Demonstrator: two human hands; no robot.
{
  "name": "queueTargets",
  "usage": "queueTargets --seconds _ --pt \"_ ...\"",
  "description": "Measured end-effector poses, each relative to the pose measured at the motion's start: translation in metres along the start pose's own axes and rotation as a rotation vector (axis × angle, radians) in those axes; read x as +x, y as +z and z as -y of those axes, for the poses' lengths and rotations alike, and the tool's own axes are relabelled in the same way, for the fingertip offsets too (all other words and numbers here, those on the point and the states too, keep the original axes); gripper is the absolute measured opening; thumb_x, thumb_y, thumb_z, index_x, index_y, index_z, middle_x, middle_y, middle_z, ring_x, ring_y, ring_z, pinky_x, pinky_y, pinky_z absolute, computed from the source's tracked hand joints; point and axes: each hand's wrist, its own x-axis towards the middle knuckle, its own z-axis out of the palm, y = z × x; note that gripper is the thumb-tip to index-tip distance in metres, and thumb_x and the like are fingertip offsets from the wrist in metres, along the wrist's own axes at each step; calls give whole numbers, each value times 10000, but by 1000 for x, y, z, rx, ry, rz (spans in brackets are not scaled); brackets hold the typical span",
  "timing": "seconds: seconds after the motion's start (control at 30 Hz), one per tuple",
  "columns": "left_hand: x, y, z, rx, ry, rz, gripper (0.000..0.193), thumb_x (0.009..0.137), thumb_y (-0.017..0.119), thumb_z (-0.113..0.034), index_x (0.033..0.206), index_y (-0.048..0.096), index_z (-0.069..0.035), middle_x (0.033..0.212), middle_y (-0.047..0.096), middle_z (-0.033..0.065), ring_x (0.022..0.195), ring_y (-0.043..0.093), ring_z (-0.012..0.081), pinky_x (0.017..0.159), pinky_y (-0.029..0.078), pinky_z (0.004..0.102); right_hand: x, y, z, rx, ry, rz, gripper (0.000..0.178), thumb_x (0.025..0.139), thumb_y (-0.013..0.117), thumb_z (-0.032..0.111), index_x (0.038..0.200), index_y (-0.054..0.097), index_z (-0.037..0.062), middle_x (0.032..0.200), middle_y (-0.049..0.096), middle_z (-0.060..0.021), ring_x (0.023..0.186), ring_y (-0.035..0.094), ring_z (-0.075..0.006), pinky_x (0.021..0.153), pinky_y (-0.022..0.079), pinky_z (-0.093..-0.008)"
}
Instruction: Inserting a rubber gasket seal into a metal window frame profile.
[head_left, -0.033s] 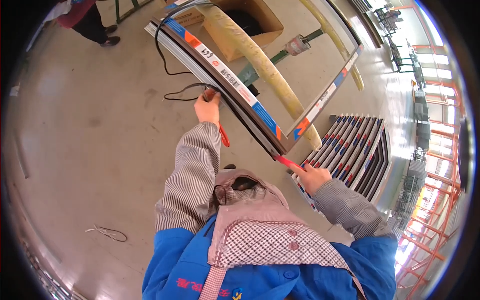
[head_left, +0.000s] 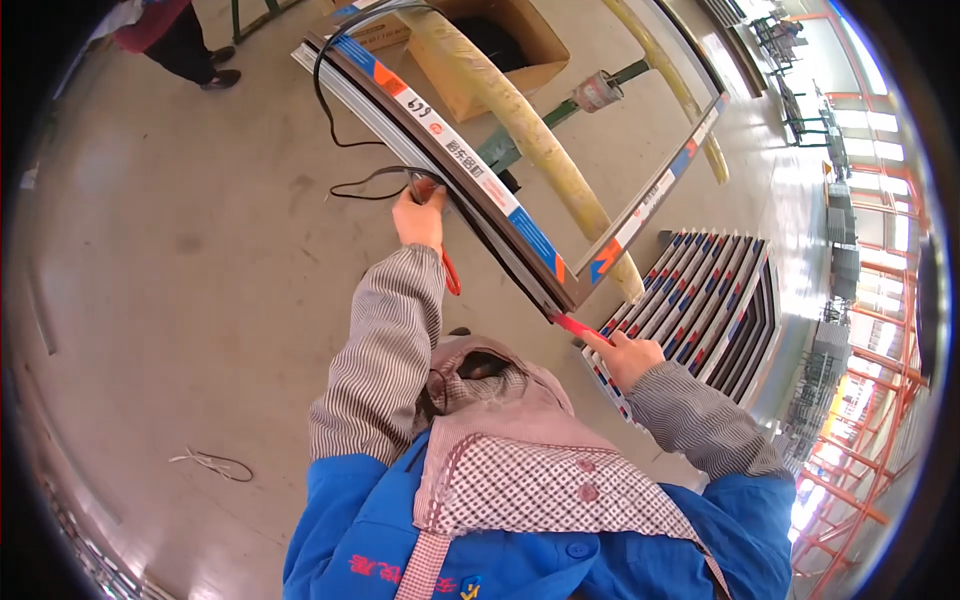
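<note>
A dark brown window frame (head_left: 460, 165) with printed protective film lies across padded supports in front of me. Along its near side runs a black rubber sealing strip (head_left: 500, 259), its loose end looping out to the left. My left hand (head_left: 419, 218) is closed at this edge, pinching the strip. A red handle (head_left: 452, 274) hangs below that hand; its tool is mostly hidden. My right hand (head_left: 633, 360) grips a flat red tool (head_left: 580, 330), index finger stretched along it. The tool's tip touches the strip at the frame's near corner.
Yellow-wrapped support bars (head_left: 545, 155) on a green stand (head_left: 555, 115) carry the frame. Behind is an open cardboard box (head_left: 540, 50). Stacked frame pieces (head_left: 700, 310) sit at right. A person (head_left: 180, 45) stands at upper left; a scrap of cord (head_left: 215, 463) lies on the floor.
</note>
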Motion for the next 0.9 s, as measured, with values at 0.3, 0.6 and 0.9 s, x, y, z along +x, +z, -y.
queueTargets --seconds 0.3,0.6,0.9 --pt "64 -17 -26 -182 -162 27 282 792 597 -152 1033 551 -13 667 497 -19 478 358 40 404 274 200 111 -136 61 48 -19 -240 505 818 411 121 1287 305 278 831 545 -140 722 606 -299 583 485 -404" --pt "223 -53 -115 -86 46 55 105 801 585 -173 799 550 -74 542 358 -60 427 326 46 377 263 212 178 -223 104 -75 -93 -406 534 833 398 117 1306 225 294 826 578 -146 716 612 -292 577 494 -397" --pt "333 -81 -156 104 188 -73 186 810 574 -237 837 594 -55 534 360 -49 441 316 56 412 270 227 191 -271 120 -51 -14 -130 437 888 367 239 1298 258 341 738 574 -127 698 595 -302 588 467 -428"
